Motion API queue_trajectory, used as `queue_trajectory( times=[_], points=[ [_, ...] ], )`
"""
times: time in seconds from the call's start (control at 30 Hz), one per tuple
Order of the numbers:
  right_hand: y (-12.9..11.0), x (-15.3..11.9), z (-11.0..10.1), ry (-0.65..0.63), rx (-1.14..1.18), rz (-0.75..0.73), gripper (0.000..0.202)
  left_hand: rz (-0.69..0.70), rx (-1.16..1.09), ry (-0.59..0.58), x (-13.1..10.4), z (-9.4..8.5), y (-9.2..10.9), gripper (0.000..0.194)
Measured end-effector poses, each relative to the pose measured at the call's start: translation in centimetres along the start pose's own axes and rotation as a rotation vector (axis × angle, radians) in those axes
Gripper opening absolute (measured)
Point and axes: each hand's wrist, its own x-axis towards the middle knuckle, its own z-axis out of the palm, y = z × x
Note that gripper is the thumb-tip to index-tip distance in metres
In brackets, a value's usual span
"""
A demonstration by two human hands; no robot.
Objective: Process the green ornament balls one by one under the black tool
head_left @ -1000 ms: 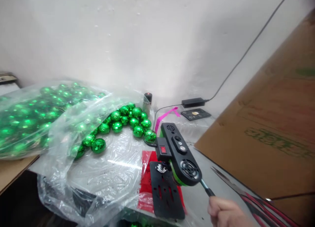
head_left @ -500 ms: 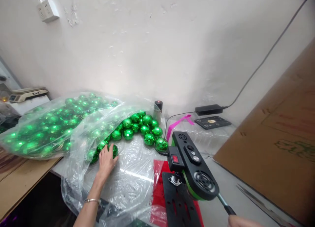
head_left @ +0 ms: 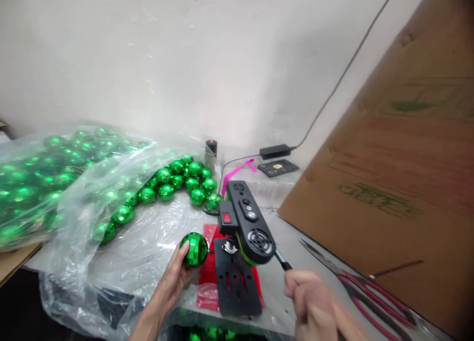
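Your left hand [head_left: 175,274], fingers curled round ball [head_left: 195,250], has brought it from pile [head_left: 166,191] to beside machine [head_left: 252,222]; your right hand [head_left: 311,297] stays closed round handle [head_left: 281,259].

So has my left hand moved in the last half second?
Yes. Your left hand has moved right and nearer you, closer to the black machine, and now holds a green ball.

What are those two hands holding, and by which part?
The left hand holds a shiny green ball by its left side; the right hand grips a metal handle by its dark outer end.
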Motion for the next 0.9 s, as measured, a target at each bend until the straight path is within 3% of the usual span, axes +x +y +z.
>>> queue_trajectory(
  times=[0.1, 0.2, 0.37, 0.53, 0.67, 0.9],
  points=[
    [-0.7, 0.6, 0.4, -0.098, 0.028, -0.048, 0.042, 0.047, 0.133, 0.006, -0.9, 2.0, -2.9, 0.085],
    [-0.5, 0.6, -0.1, -0.143, 0.038, -0.052, 0.040, 0.215, 0.403, -0.013, -1.4, 3.0, -5.0, 0.081],
    [-0.3, 0.4, -0.3, -0.146, 0.031, -0.066, 0.039, 0.389, 0.693, -0.085, -1.9, 4.2, -6.5, 0.085],
    [-0.7, 0.7, 0.0, -0.135, 0.005, -0.085, 0.038, 0.532, 0.743, -0.040, -1.4, 5.2, -7.9, 0.083],
    [-0.8, 0.7, -0.1, -0.146, 0.001, -0.102, 0.038, 0.581, 0.777, 0.004, -1.1, 5.8, -8.4, 0.079],
    [-1.0, 0.6, -0.3, -0.152, 0.000, -0.062, 0.039, 0.606, 0.914, -0.075, -0.9, 7.6, -6.8, 0.068]
  ],
)
